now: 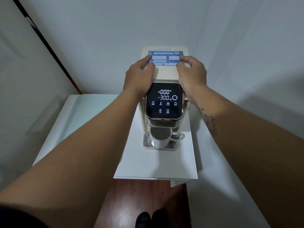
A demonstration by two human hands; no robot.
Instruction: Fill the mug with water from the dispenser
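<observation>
A cream water dispenser stands on a white cabinet top, its black touch panel lit and reading 000 °C and 300 ml. A white mug stands upright on the drip tray under the spout, handle pointing right. My left hand rests on the left side of the dispenser's top, fingers curled over the edge. On the right side of the top lies my right hand, its fingertips touching the blue label. Neither hand holds a loose object.
The white cabinet top ends at a front edge just below the drip tray. A lower white surface lies to the left. Grey walls close in behind and on both sides. Brown wooden floor shows below, with dark feet.
</observation>
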